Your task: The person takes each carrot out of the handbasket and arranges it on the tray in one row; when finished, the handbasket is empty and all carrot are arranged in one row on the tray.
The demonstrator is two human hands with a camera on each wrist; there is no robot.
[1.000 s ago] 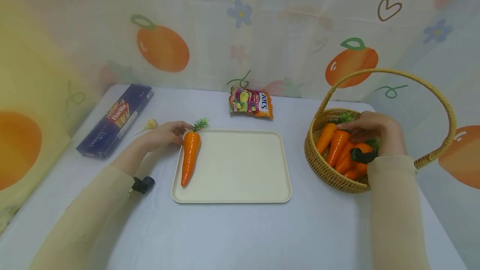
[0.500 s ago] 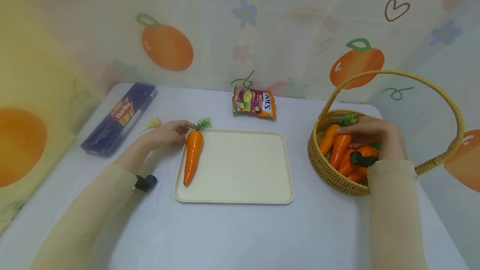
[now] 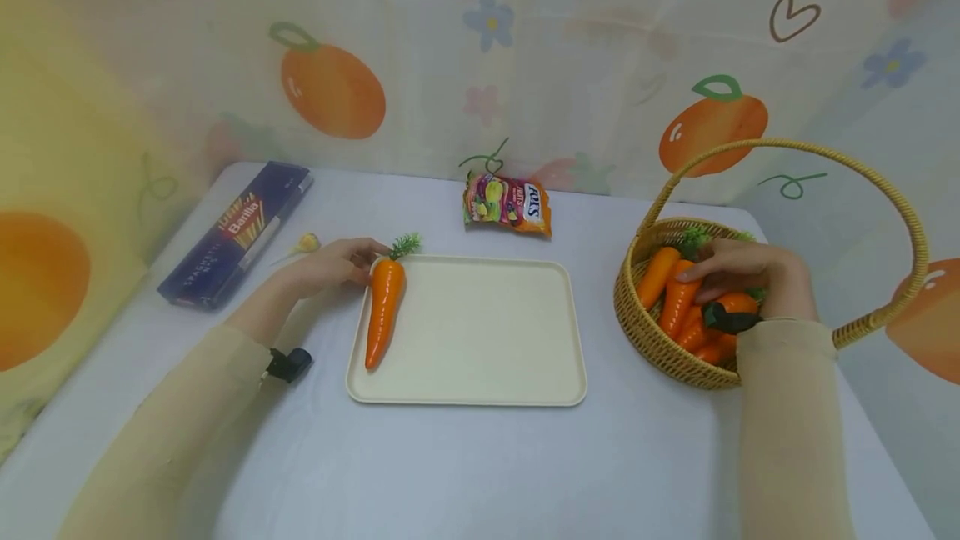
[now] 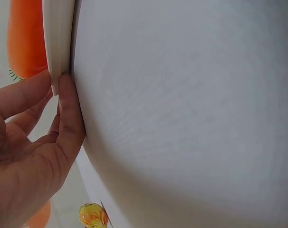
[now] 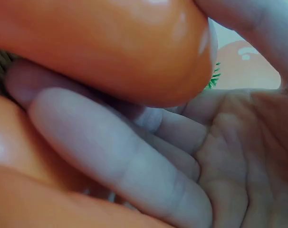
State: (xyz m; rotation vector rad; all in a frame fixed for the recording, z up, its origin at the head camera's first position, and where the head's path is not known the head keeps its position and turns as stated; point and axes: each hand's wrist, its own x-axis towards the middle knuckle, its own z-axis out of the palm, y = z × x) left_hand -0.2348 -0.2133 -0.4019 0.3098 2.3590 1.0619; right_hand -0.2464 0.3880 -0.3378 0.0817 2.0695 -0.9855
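At the upper left corner of a cream tray (image 3: pixel 487 332), my left hand (image 3: pixel 333 267) pinches the rim. The left wrist view has the thumb above the tray edge (image 4: pixel 58 38) and fingers beneath it. One orange carrot (image 3: pixel 385 311) with a green top lies along the tray's left side. My right hand (image 3: pixel 753 269) reaches into a wicker basket (image 3: pixel 637 344) of several carrots. It grips one carrot (image 3: pixel 678 307), thumb on top. In the right wrist view, fingers curl under that carrot (image 5: pixel 134 52), with other carrots (image 5: pixel 20 142) below.
Behind the tray lies a candy bag (image 3: pixel 507 205). A blue spaghetti box (image 3: pixel 234 236) and a yellow lollipop (image 3: pixel 306 243) lie to the left. The basket's tall handle (image 3: pixel 795 147) arches over the right hand. A patterned curtain (image 3: pixel 562 65) hangs behind the table.
My right hand has shifted within the basket, and its thumb now lies over the middle carrot's upper end. The left hand stays at the tray rim. The view has shifted slightly.
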